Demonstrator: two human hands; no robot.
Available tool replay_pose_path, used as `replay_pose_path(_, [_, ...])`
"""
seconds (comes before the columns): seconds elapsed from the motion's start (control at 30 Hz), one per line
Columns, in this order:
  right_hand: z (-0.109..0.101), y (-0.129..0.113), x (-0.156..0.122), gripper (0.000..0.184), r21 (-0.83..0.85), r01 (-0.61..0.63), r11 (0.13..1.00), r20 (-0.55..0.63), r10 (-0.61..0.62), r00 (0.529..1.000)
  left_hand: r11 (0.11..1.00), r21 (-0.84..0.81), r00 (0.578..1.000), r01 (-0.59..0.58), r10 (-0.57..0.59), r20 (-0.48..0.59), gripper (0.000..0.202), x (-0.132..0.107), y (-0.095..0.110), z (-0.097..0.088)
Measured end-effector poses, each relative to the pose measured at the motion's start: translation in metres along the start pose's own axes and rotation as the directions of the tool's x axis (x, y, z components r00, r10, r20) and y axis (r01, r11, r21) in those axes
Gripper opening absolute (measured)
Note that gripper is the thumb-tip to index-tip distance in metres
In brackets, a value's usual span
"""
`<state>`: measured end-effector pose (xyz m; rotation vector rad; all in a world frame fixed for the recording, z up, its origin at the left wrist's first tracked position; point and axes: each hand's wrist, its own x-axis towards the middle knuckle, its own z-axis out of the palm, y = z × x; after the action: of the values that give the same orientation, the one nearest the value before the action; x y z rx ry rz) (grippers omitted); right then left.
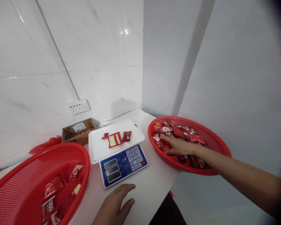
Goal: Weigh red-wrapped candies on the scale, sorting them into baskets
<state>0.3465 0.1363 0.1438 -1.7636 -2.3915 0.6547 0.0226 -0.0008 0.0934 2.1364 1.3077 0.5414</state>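
My right hand (178, 145) reaches into the red basket (221, 147) on the right, fingers spread flat on a pile of red wrapped candies (179, 131). My left hand (114, 203) lies flat and open on the white table (152, 184), just in front of the scale (118, 151). The scale has a white weighing pan and a blue keypad panel. On the pan lie three red packets (115, 138), the middle one larger with yellow panels. A second red basket (37, 181) at the left holds several red candy packets.
An open cardboard box (78, 132) stands behind the left basket by the tiled wall, with a red plastic bag (45, 145) to its left. A white wall socket (79, 107) is above it. The table edge drops off in front of the right basket.
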Motion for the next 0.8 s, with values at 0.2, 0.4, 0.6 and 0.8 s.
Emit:
replay_pose_path(0.2, [0.006,0.003,0.009,0.021,-0.028,0.050,0.998,-0.108,-0.053,0.993,1.000,-0.002,1.000,0.014,-0.014,0.004,0.032,-0.003,-0.001,-0.002])
replay_pose_path(0.4, [-0.031,0.010,0.008,0.020,0.054,-0.124,0.991,-0.261,0.133,0.956,0.999,-0.003,0.999,0.042,-0.043,-0.017,0.031,-0.005,-0.004,-0.004])
replay_pose_path(0.6, [-0.023,0.014,0.020,0.051,-0.007,-0.099,0.995,-0.241,0.094,0.966,0.999,-0.029,0.999,0.032,-0.032,0.013,0.032,-0.002,0.000,-0.001])
replay_pose_path(0.8, [-0.011,0.011,0.035,0.030,-0.152,-0.086,0.985,-0.235,0.048,0.971,0.992,-0.089,0.996,0.085,-0.083,0.022,0.033,-0.007,0.004,-0.006])
